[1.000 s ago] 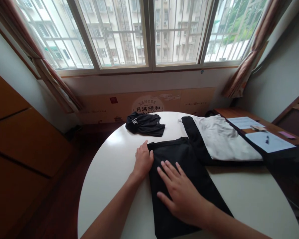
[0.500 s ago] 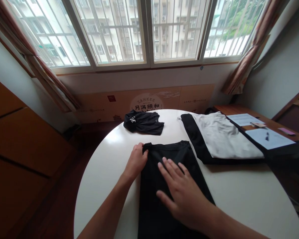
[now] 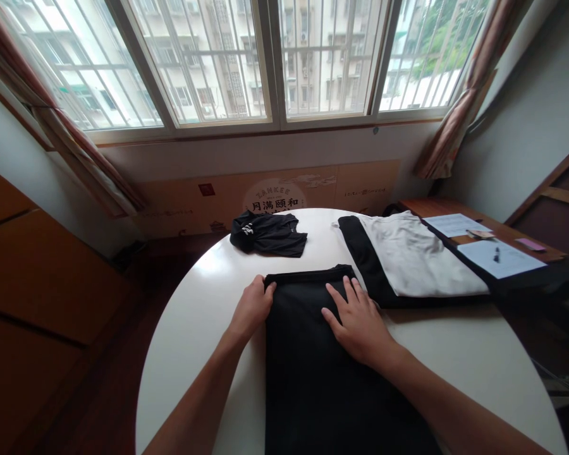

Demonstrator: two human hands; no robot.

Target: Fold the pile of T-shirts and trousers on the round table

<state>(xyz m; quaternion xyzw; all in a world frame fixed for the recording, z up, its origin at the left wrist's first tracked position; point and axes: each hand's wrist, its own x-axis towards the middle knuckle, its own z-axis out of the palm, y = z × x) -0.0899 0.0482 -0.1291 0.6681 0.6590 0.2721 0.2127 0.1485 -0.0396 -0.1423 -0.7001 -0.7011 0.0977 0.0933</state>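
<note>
A black garment (image 3: pixel 308 366) lies lengthwise on the table in front of me, its far edge straight and band-like; the near part runs out of view. My left hand (image 3: pixel 255 303) pinches the garment's far left corner between thumb and fingers. Over the far right part rests my right hand (image 3: pixel 358 322), fingers spread flat on the cloth and nothing gripped.
The round white table (image 3: pixel 194 341) also bears a small crumpled black garment (image 3: pixel 270 234) with a white print at the back. At the right lie a folded white garment (image 3: pixel 422 253) and black cloth (image 3: pixel 360 240) under it. Papers (image 3: pixel 500 258) lie on a brown desk (image 3: pixel 412 205).
My right hand has moved away from me and to the right, from the garment's middle to its far right part. The far edge looks straighter. My left hand keeps the corner.
</note>
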